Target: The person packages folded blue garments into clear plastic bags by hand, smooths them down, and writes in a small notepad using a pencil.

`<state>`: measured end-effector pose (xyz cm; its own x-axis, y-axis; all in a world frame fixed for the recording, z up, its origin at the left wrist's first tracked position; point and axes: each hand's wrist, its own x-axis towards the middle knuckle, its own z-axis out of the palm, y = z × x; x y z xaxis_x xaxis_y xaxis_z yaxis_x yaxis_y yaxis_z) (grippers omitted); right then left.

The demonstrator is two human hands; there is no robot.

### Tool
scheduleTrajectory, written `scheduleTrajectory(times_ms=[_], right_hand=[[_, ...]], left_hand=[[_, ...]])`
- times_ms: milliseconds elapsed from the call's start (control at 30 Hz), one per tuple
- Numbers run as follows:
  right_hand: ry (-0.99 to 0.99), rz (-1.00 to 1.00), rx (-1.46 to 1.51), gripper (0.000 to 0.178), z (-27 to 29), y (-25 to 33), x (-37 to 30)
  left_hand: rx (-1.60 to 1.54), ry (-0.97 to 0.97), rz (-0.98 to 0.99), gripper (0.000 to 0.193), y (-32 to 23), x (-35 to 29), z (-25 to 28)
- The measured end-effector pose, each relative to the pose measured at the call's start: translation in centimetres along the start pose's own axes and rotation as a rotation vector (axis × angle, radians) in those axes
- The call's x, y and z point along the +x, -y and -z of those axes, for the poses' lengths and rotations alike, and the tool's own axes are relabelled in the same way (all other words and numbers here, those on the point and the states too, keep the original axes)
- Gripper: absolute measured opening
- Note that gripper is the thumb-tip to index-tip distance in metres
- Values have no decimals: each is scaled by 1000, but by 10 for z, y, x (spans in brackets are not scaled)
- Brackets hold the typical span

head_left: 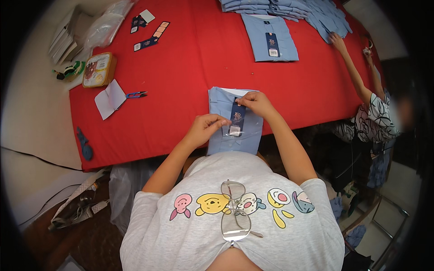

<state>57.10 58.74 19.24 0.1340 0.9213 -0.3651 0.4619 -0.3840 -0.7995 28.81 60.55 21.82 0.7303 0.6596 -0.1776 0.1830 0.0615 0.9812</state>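
Note:
A folded light-blue shirt [220, 143] lies at the table's near edge, right against my body, its lower part under shiny clear plastic film [249, 135]. On its front is a dark blue hang tag [238, 118] with a pale label at the bottom. My right hand [258, 104] is closed, thumb and fingers pinching at the tag's top end. At the tag's left edge, my left hand [203, 129] is closed in a pinch on what looks like the film; the exact grip is too small to see well.
On the red-covered table [181, 67] lie another tagged shirt [253, 40], shirt stacks [289, 10], loose tags [145, 44], blue thread snips [135, 95], a white paper [110, 99], a yellow-rimmed box [108, 74] and plastic bags [106, 27]. A co-worker's hand [335, 39] touches shirts at right.

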Motion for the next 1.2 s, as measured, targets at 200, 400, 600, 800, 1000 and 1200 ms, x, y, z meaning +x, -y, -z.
scheduleTrajectory(times_ms=[200,400,600,800,1000,1200], right_hand=[[-312,241,153,30,2,-1,11],[-62,337,-322,25,12,13,-1],[59,173,-234,15,53,18,-40],[-16,270,-295,12,54,-1,-27],[47,59,121,13,67,-13,5],[-129,74,41,12,57,-11,26]], left_hand=[[161,-123,-41,24,-7,13,9],[259,-144,-23,23,-10,25,15],[654,-179,-271,21,2,54,33],[798,25,-213,26,12,89,50],[585,-2,-61,27,1,111,55],[659,-244,-106,31,7,122,48]])
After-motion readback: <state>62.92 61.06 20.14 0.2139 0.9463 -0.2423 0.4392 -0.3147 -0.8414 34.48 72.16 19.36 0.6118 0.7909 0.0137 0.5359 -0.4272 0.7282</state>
